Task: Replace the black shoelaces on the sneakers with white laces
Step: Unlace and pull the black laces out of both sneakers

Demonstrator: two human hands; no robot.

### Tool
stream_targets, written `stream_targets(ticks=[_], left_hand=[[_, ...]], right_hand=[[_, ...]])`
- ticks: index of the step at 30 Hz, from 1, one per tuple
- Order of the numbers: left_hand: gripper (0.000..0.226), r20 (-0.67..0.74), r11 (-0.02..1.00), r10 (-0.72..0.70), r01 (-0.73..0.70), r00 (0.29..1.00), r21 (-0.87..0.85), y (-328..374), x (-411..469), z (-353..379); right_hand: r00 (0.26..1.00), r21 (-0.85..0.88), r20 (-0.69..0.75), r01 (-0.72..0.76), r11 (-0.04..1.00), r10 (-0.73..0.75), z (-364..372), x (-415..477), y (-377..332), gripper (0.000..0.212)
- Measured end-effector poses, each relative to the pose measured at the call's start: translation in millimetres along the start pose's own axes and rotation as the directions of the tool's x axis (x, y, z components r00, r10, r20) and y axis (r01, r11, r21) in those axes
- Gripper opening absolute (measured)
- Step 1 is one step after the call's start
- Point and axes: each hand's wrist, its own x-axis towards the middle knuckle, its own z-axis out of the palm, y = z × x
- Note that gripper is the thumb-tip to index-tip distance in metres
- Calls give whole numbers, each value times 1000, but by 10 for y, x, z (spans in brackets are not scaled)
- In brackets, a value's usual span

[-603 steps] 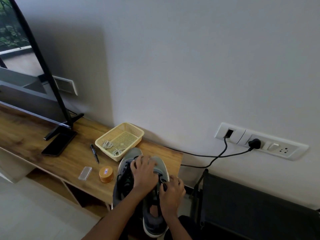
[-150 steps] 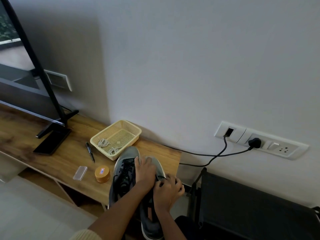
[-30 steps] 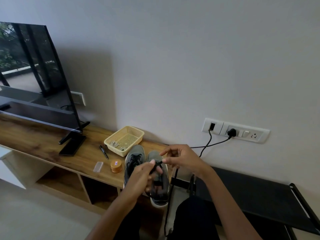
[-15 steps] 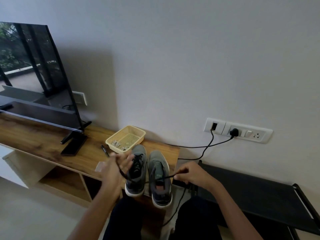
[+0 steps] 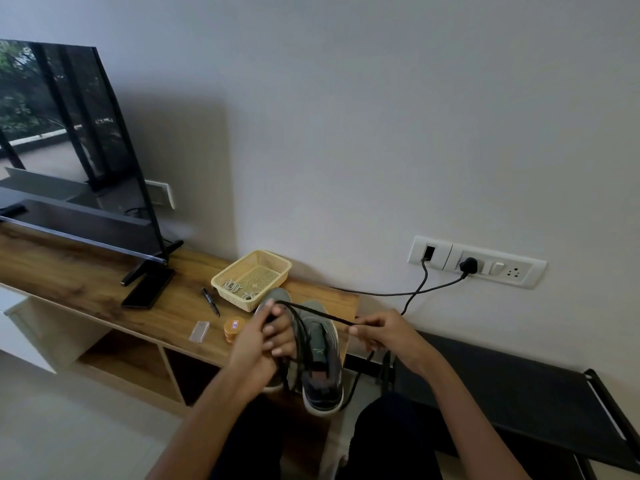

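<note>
1. The sneakers (image 5: 322,358) stand side by side just in front of the basket (image 5: 234,267), toes toward it.
2. The left hand (image 5: 263,341), in front of the basket, curls its fingers round the black lace (image 5: 318,315).
3. The right hand (image 5: 384,332), to the right of the basket, pinches the same lace, which runs taut between the hands.
4. White laces (image 5: 237,288) lie coiled inside the basket.
5. A pen (image 5: 211,301) lies just left of the basket.

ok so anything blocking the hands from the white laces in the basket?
Nothing visible covers the white laces in the open basket. The sneakers sit between it and the hands, low enough to reach over, probably. Both left hand and right hand are occupied holding the black lace.
</note>
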Motion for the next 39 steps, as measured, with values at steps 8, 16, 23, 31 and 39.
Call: stream_targets(ticks=[8,16,23,31,39], left_hand=[[37,-433,915,209,-331,877,-229,289,177,-411],[37,-126,872,-71,122,990,473,-376,126,-103],[50,-37,874,-195,190,980,447,-389,-21,7],[31,-48,597,132,-41,990,802,-443,145,-112],[41,-2,496,152,-75,988,865,-613,404,-272]], right_hand=[[984,-290,-16,-174,941,177,-247,-143,287,13],[876,-527,478,222,821,70,338,43,-497,22],[995,-9,-69,72,997,-73,353,232,-292,13],[986,540,77,-165,825,146,669,83,147,30],[988,-119,-138,-84,989,67,687,305,31,41]])
